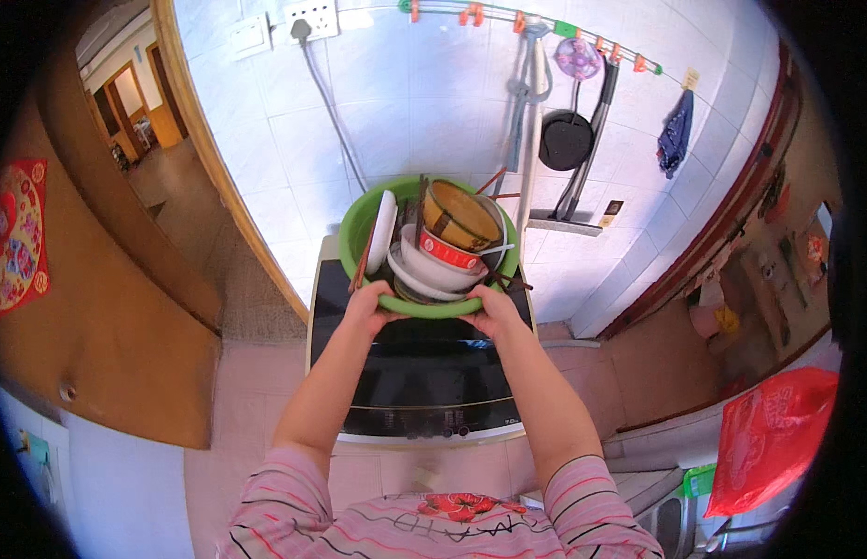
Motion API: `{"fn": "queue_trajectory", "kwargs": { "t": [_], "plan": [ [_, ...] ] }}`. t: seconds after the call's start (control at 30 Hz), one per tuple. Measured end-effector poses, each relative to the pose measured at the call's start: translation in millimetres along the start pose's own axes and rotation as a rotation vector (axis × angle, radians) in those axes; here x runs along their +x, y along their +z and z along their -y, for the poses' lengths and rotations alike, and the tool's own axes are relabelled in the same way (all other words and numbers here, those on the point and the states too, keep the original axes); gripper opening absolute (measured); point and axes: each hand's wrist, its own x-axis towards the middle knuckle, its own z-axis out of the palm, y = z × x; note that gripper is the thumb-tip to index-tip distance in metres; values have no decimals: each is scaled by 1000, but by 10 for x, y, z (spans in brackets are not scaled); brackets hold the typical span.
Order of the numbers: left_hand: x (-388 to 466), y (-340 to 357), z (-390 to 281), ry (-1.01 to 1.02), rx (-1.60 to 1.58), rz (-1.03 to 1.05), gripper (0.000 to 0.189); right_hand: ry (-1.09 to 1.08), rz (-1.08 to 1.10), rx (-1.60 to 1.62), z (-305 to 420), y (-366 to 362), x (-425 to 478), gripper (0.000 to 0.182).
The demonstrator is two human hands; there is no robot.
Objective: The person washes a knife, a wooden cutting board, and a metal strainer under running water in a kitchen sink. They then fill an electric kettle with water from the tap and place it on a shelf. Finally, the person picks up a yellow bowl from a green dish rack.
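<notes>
Both of my hands grip the near rim of a green plastic basin (433, 307), my left hand (367, 311) on one side and my right hand (493, 314) on the other. The basin is over the back part of a black-topped washing machine (426, 377); whether it rests there or is lifted I cannot tell. Stacked bowls fill it: a brown-yellow bowl (461, 213) tilted on top, a red-banded bowl (451, 248) and white bowls (433, 276) below. A white plate (382, 234) stands on edge at the left. Several chopsticks (367, 262) stick out around the rim.
A tiled wall (405, 119) stands behind the machine, with a plugged-in cable (329, 105). A squeegee (563, 223), a black pan (566, 140) and a blue cloth (676, 133) hang there. A wooden door (105, 314) is at left; a red bag (776, 440) hangs at lower right.
</notes>
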Motion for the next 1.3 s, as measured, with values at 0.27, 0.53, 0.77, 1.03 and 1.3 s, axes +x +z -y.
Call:
{"fn": "queue_trajectory", "kwargs": {
  "t": [0.27,0.53,0.77,1.03,1.3],
  "plan": [
    [-402,-245,333,32,24,-43,28,-130,-106,-7,-345,-223,-592,20],
    [-1119,-258,743,55,73,-36,35,-216,-156,102,-784,-630,-1301,23],
    [-1690,-229,1164,148,143,152,78,-214,-308,106,-1170,-1099,-1994,41],
    [-2161,-246,919,-14,424,454,32,-405,-430,291,-1625,-993,-2866,52],
    [-2242,845,567,-311,589,760,41,-677,-902,471,-1139,-184,-4141,55]
  ]
}}
